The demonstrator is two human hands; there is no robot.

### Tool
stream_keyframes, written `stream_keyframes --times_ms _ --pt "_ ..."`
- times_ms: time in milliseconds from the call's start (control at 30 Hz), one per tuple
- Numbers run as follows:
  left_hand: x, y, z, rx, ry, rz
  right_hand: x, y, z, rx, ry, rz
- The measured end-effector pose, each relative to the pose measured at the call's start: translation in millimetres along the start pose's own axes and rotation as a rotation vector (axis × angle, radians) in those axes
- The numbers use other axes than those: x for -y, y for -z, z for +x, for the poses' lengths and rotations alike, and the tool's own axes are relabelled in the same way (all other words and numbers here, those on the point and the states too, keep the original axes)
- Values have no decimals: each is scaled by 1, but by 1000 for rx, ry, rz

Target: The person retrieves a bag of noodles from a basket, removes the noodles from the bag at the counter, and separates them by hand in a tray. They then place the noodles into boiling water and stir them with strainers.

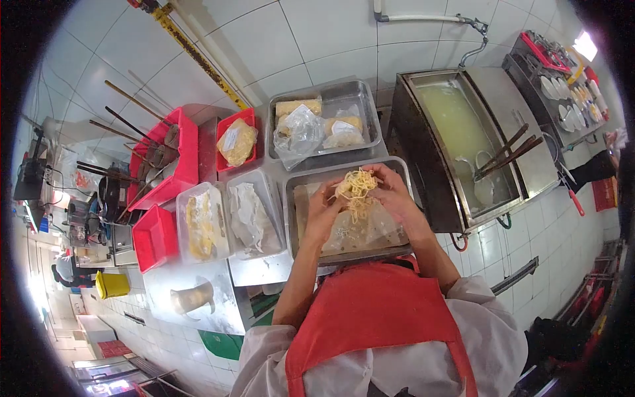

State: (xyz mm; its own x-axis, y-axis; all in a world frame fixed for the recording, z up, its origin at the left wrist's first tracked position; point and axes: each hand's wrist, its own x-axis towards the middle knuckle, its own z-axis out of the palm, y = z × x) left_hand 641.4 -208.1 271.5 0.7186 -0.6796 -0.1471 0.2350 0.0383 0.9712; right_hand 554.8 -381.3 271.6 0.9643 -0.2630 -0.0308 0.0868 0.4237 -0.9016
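Observation:
A loose clump of yellow noodles (pixel 357 188) is held up between my two hands, some strands dangling below. My left hand (pixel 324 210) grips the clump from the left side, fingers curled against it. From the right, my right hand (pixel 391 192) has its fingers closed round the noodles. Both hands are over a metal tray (pixel 288 198) whose bottom is lined with a brown sheet and thin clear plastic, with small scraps scattered on it.
Behind stands another metal tray (pixel 270 139) with bagged noodles. Left are two plastic tubs (pixel 223 228), red baskets (pixel 155 238) and strainers with long handles. On the right, a steel boiler (pixel 456 126) contains cloudy liquid and strainers with wooden handles (pixel 512 155). A metal pitcher (pixel 192 298) is at lower left.

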Motion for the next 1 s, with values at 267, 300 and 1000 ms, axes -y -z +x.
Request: stream_keyframes --times_ms 267,300,1000 --pt "9 -1 1 -158 14 -114 -1 -13 -3 39 51 -310" --pt "14 2 3 -157 15 -113 2 -14 -3 34 24 -429" --pt "2 -1 -2 -275 -73 -36 -12 -12 0 31 149 -428"
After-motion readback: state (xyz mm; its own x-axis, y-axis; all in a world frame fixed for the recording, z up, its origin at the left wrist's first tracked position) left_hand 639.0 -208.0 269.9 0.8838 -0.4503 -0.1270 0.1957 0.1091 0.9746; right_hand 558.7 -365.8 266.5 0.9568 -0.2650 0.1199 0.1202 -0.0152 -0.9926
